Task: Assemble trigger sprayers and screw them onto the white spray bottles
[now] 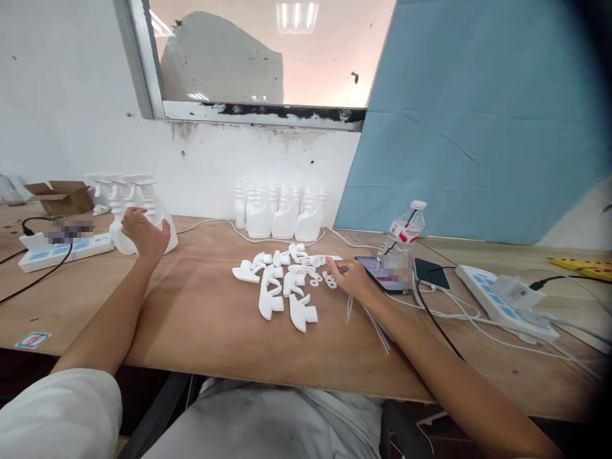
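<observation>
My left hand [143,234] is wrapped round the base of a white spray bottle [149,207] with its trigger head on, at the left of the wooden table [201,319]; more assembled bottles stand beside it. My right hand [348,275] reaches to the middle of the table, fingers pinched at several small white rings [321,278] at the edge of a pile of white trigger spray heads [282,280]. Thin white dip tubes [377,328] lie under my right forearm.
A row of headless white bottles [280,213] stands against the back wall. Right of my hand lie two phones [382,274], a small water bottle [407,228], a power strip [502,299] and cables. Another power strip [57,248] and a cardboard box [62,196] sit far left.
</observation>
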Tool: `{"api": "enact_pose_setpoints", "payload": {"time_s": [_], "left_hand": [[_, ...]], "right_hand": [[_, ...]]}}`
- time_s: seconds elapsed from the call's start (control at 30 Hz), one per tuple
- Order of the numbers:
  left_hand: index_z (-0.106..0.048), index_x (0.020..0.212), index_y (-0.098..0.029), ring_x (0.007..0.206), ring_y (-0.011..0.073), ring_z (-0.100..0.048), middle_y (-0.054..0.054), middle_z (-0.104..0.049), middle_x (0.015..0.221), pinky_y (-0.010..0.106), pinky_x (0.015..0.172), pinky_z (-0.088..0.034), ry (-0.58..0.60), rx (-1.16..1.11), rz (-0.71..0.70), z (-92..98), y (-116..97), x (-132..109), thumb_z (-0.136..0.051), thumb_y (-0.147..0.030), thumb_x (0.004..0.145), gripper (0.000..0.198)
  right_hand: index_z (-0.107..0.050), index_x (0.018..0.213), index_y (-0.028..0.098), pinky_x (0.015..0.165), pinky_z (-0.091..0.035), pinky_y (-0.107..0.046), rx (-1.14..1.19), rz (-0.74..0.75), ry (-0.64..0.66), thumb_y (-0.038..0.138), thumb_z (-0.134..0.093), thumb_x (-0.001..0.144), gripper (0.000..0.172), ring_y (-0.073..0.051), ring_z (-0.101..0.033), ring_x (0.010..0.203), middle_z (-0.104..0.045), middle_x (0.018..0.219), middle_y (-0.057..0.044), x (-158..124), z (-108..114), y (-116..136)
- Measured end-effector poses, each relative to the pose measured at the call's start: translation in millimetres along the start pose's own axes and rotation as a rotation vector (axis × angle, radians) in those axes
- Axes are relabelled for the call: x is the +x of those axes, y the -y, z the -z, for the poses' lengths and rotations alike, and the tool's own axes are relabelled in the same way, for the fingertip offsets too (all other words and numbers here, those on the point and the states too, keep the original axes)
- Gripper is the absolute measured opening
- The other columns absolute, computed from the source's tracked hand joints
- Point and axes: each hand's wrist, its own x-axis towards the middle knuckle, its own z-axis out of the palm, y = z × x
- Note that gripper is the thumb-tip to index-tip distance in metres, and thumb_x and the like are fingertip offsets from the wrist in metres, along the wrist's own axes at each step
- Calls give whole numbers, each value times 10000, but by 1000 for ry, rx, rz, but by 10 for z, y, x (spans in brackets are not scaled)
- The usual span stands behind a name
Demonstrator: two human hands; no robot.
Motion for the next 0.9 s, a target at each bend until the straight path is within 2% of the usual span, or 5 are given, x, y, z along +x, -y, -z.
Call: {"api": "enact_pose_setpoints", "payload": {"time_s": [0.3,0.47,0.57,0.73,0.9], "left_hand": [[-286,1350,-49,1201,373,-382,192,-454,1283,502,1000,-310,154,119,123,-135,122,-55,-624,-293,790,698],[-349,1303,-27,1211,357,-385,210,-419,1306,519,1062,-288,159,-107,166,-269,237,-31,-709,-284,726,727],[-369,1281,-38,1140,338,-472,198,-480,1257,521,999,-378,242,-206,194,-405,244,-105,-722,-315,720,718],[-420,1279,-110,977,330,-598,142,-619,1085,462,817,-487,367,-287,134,-568,-31,-348,-714,-350,727,670],[-468,1330,-135,1088,315,-572,149,-614,1199,446,902,-455,316,-420,-246,-444,-572,-530,-580,-319,845,530]], "right_hand": [[-698,558,181,569,-433,-253,-24,9,-6,447,-399,939,552,-198,-681,612,-702,569,-72,5,20,-16],[-690,578,190,585,-430,-254,-5,6,-11,447,-404,940,528,-197,-682,634,-709,602,-74,6,22,12],[-699,658,209,610,-438,-255,36,10,-10,465,-412,936,475,-200,-678,676,-725,673,-68,20,39,27],[-667,669,206,642,-446,-280,127,-3,-38,489,-439,921,443,-202,-633,679,-700,688,-69,50,73,63],[-603,641,191,662,-432,-283,194,19,-56,515,-412,933,476,-176,-581,656,-640,664,-53,63,154,228]]}}
